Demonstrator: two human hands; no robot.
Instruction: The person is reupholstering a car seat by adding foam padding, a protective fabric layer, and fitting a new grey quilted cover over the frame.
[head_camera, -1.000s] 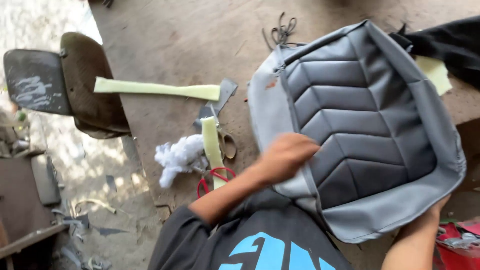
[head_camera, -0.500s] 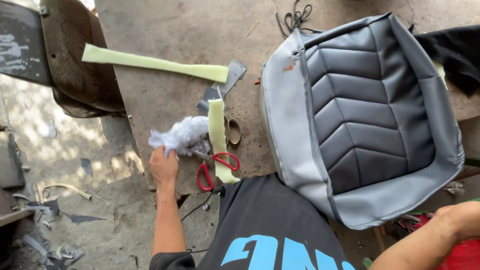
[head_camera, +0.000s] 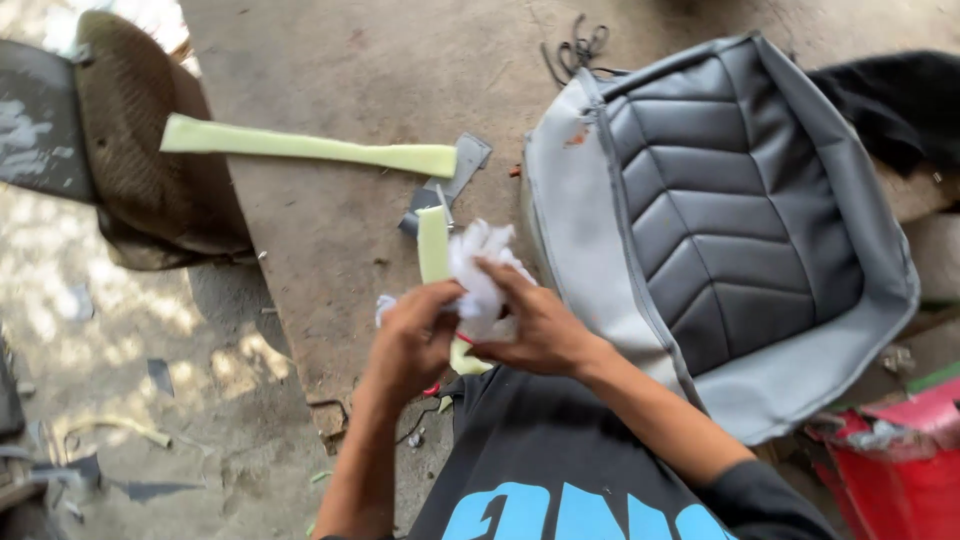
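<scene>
Both hands close on a tuft of white stuffing (head_camera: 482, 275) above the table edge, the left hand (head_camera: 415, 335) pinching its low end from eight o'clock, the right hand (head_camera: 535, 325) gripping from four o'clock, the tuft's length running toward twelve o'clock, seat cover (head_camera: 720, 220) at two o'clock.

Scissors (head_camera: 432, 388) mostly under hands.
</scene>
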